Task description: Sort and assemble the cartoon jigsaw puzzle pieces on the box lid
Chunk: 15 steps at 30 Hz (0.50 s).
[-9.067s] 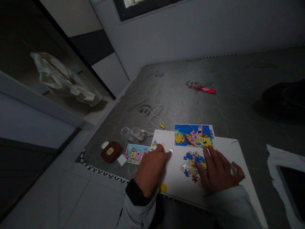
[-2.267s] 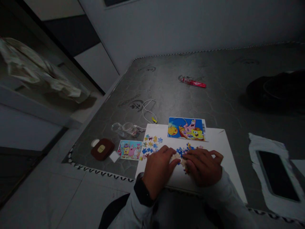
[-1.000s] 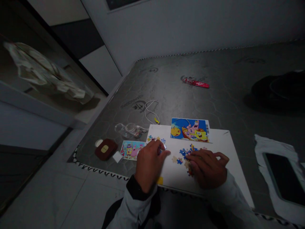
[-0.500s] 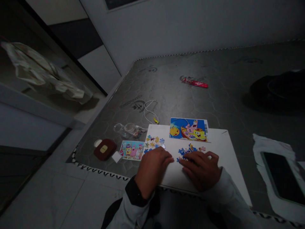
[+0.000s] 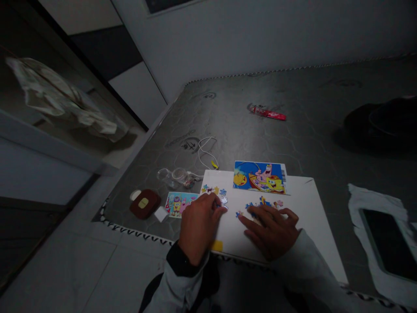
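Two hands on white board (image 5: 302,204) — left hand (image 5: 197,226) grip pinching loose puzzle pieces (image 5: 216,193), right hand (image 5: 272,228) flat, fingers spread over joined pieces (image 5: 260,203).

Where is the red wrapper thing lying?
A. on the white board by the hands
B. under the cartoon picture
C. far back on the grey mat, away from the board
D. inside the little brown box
C: the red wrapper lies alone on the grey mat, well beyond the white board where the left hand and right hand rest.
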Available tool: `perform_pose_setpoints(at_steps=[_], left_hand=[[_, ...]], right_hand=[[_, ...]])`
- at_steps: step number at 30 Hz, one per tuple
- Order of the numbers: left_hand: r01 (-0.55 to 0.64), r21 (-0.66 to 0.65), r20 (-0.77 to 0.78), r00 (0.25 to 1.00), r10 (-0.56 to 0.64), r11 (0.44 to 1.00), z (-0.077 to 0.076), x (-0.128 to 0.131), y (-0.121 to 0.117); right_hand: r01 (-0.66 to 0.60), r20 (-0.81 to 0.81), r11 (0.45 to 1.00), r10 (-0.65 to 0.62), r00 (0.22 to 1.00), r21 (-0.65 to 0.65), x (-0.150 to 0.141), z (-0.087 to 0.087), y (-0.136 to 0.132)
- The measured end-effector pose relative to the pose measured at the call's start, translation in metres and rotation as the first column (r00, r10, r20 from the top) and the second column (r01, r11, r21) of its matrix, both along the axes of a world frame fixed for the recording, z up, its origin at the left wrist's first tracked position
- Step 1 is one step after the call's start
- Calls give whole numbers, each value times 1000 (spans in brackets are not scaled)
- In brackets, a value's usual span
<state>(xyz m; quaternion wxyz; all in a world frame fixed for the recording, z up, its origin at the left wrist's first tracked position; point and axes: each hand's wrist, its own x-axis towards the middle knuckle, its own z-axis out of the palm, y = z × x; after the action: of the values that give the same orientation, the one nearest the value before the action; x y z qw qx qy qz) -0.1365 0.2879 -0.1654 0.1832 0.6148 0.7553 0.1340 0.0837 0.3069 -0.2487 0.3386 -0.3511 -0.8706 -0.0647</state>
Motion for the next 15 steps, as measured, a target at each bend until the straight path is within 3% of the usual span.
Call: perform_pose_setpoints(at_steps=[8, 12, 15], left_hand=[[-8, 5, -8, 1000, 8, 1000, -5, -4, 0], [-4, 29, -23, 1000, 4, 1000, 0, -8, -1], [-10, 25, -61, 998, 12, 1000, 6, -13, -3]], right_hand=[[49, -73, 998, -47, 996, 33, -33, -6, -16], [61, -107, 998, -59, 993, 12, -43, -11, -22], [69, -139, 997, -65, 988, 22, -46, -4, -22]])
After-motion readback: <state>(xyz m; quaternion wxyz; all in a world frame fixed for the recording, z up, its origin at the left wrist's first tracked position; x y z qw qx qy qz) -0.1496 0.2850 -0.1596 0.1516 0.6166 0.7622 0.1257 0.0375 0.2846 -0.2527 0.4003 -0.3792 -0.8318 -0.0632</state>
